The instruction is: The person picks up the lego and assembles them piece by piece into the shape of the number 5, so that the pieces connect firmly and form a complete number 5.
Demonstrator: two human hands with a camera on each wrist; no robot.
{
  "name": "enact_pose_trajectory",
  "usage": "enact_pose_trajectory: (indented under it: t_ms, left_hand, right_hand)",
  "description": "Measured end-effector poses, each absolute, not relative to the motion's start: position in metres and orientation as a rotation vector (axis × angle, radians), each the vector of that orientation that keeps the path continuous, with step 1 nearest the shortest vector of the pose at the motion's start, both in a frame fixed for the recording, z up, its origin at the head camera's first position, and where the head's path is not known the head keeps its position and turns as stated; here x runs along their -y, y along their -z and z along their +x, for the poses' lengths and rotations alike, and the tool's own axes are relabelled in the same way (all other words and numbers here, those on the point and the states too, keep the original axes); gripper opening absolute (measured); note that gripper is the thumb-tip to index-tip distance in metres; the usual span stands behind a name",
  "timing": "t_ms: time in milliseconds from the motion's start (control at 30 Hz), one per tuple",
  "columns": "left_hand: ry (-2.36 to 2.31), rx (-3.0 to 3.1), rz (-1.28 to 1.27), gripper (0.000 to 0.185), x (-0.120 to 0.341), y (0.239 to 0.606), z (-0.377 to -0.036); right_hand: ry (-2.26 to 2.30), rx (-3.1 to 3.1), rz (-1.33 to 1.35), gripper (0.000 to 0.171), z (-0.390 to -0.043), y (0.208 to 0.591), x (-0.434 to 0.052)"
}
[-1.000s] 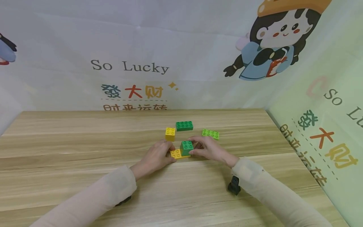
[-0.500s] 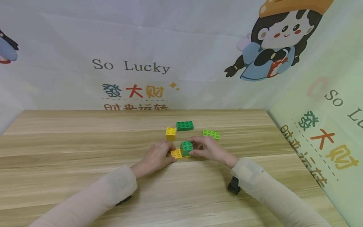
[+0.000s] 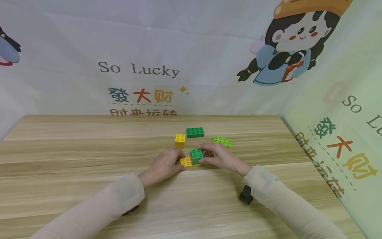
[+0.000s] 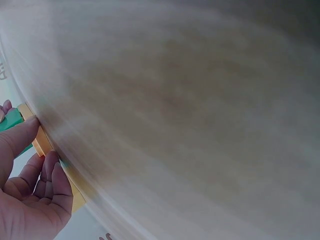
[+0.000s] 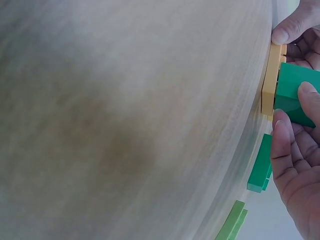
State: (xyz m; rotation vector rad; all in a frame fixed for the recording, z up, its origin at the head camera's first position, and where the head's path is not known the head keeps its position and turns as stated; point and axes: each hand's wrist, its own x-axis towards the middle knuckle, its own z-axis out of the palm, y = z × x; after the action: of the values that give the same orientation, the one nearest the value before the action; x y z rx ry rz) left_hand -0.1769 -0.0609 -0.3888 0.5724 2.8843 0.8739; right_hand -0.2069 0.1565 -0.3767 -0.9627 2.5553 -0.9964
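My left hand [image 3: 165, 164] pinches the left end of a flat yellow building brick [image 3: 185, 162] lying on the table. Standing on that brick's right end is a tall green square brick [image 3: 196, 156], which my right hand [image 3: 219, 156] grips between thumb and fingers. In the left wrist view, the thumb and fingers [image 4: 62, 185] hold the yellow brick [image 4: 41, 142] from both sides. The right wrist view shows the green brick [image 5: 295, 90] set against the studded side of the yellow brick [image 5: 271, 75], with the right thumb on its face.
Just behind the hands stands a yellow square brick [image 3: 180, 141]. A dark green long brick [image 3: 195, 132] lies farther back, and a light green flat brick [image 3: 222, 141] is beyond the right hand. A printed cloth [image 3: 209, 66] hangs along the table's back edge.
Both hands keep their places on the yellow and green bricks. The whole scene has shifted very slightly in the head view.
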Motion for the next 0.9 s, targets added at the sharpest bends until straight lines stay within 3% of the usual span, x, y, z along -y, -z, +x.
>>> enact_pose_trajectory:
  t_ms: [900]
  left_hand:
    - [-0.883, -2.888, 0.573, 0.03, 0.0611, 0.3879, -0.1758]
  right_hand:
    - [0.93, -2.603, -1.011, 0.042, -0.2066, 0.3779, -0.1565]
